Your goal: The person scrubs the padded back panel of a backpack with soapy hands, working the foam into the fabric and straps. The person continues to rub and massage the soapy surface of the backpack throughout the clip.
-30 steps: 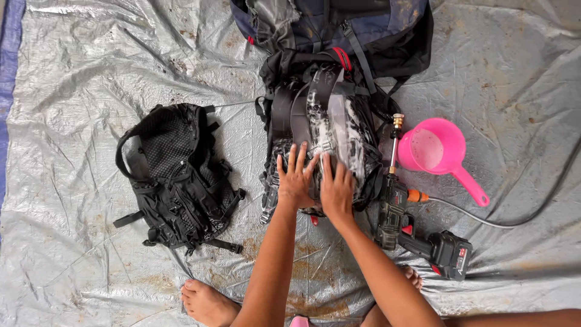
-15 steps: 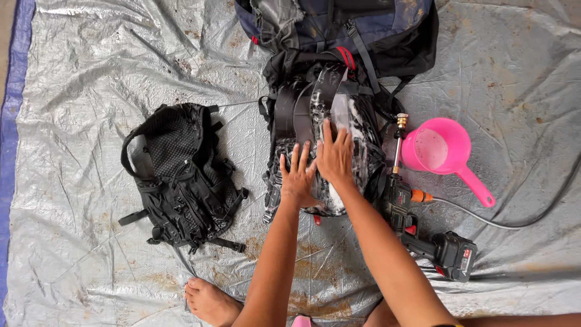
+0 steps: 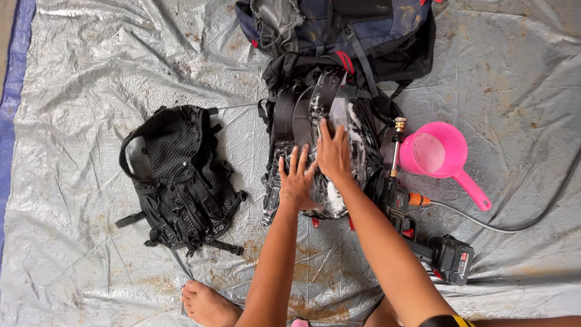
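Together, left hand (image 3: 296,181) and right hand (image 3: 333,151) press flat, fingers spread, holding nothing, on a soapy backpack (image 3: 327,139) beside a pink scoop (image 3: 437,154) and sprayer (image 3: 417,230).

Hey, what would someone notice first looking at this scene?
Both hands press flat on a soapy large backpack at centre: left hand lower, right hand higher. A bright pink scoop lies to its right beside a cordless sprayer, and a small black backpack lies left on the silver tarp.
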